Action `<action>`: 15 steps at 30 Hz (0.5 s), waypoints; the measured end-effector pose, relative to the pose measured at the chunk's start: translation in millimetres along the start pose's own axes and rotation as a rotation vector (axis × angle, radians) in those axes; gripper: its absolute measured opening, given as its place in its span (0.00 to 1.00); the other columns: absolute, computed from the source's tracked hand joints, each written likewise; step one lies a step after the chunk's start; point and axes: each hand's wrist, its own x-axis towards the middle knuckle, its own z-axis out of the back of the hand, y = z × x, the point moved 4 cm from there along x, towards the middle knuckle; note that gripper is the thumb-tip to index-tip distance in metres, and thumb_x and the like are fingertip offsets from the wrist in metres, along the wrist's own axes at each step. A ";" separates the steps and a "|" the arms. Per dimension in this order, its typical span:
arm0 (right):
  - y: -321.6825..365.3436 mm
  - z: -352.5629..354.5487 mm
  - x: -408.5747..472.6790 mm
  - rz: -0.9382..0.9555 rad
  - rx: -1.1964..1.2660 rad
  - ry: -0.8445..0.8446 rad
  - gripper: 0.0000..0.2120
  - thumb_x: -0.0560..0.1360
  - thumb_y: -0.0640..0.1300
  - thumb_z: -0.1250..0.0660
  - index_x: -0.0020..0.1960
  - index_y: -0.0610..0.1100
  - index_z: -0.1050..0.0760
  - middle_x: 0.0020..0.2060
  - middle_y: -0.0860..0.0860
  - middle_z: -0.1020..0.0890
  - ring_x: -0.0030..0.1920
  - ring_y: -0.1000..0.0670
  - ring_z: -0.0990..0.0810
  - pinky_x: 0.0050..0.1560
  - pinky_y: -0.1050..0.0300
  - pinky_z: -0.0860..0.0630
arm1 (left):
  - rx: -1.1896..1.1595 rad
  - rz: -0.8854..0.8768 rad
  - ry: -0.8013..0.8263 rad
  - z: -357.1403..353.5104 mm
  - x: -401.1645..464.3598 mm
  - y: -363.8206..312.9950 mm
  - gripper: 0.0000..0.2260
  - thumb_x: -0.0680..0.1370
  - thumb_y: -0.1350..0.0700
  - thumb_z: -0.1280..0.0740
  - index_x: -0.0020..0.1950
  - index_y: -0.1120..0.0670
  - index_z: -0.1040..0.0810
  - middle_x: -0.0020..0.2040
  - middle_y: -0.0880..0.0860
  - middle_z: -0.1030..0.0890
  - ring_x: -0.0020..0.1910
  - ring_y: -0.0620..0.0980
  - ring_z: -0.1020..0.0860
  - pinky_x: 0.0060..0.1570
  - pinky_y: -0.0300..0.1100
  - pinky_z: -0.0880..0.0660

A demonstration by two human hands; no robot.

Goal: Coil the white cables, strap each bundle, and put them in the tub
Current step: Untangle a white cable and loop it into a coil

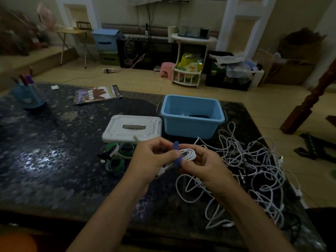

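Both hands on a coiled white cable, blue strap across it.

I see my left hand [151, 157] and right hand [201, 164] pinching the coiled cable [188, 154] above the counter [54, 160], fingers curled round the blue strap [176, 155], which seems wrapped over the coil. The loose white cables [254, 170] lie tangled to the right; the blue tub [192, 124] stands just behind, beside its white lid [132, 128].

The tub [192, 122] is light blue, its lid [132, 129] white, the cables [254, 171] white, the strap [177, 155] dark blue, the loose bands [118, 155] green and white, the counter [54, 151] dark and pebble-speckled.
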 end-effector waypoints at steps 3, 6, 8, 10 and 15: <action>-0.3 0.5 0.2 0.014 -0.021 0.002 0.20 0.76 0.31 0.30 0.67 0.41 0.24 0.56 0.46 0.15 0.57 0.46 0.16 0.60 0.49 0.20 | -0.008 0.015 -0.008 0.5 0.7 0.9 0.05 0.71 0.66 0.25 0.42 0.58 0.18 0.37 0.55 0.15 0.37 0.48 0.18 0.39 0.41 0.21; -1.4 0.3 1.1 0.033 -0.041 0.012 0.21 0.75 0.31 0.30 0.67 0.42 0.24 0.56 0.46 0.15 0.57 0.46 0.16 0.62 0.44 0.21 | -0.008 0.029 -0.009 0.7 0.6 0.9 0.05 0.72 0.66 0.25 0.42 0.58 0.19 0.34 0.52 0.17 0.33 0.45 0.20 0.35 0.38 0.24; -2.1 0.2 1.6 0.046 -0.050 0.021 0.22 0.75 0.31 0.29 0.67 0.43 0.24 0.56 0.46 0.15 0.57 0.45 0.16 0.62 0.43 0.21 | -0.019 0.047 -0.009 1.4 0.3 1.2 0.05 0.72 0.66 0.25 0.43 0.58 0.19 0.34 0.53 0.17 0.34 0.45 0.20 0.34 0.37 0.24; -1.9 -0.2 1.7 0.064 -0.069 0.029 0.23 0.74 0.31 0.29 0.67 0.44 0.24 0.56 0.46 0.16 0.58 0.46 0.17 0.61 0.44 0.21 | -0.047 0.066 -0.015 2.5 0.2 1.7 0.06 0.71 0.66 0.26 0.44 0.58 0.19 0.38 0.56 0.15 0.36 0.48 0.18 0.37 0.40 0.22; -0.3 -0.9 -0.2 0.090 -0.133 0.031 0.26 0.73 0.28 0.29 0.67 0.47 0.24 0.56 0.51 0.16 0.57 0.52 0.17 0.59 0.54 0.20 | -0.134 0.108 -0.020 5.7 1.2 2.3 0.11 0.72 0.68 0.28 0.49 0.55 0.19 0.43 0.58 0.14 0.40 0.53 0.16 0.38 0.43 0.20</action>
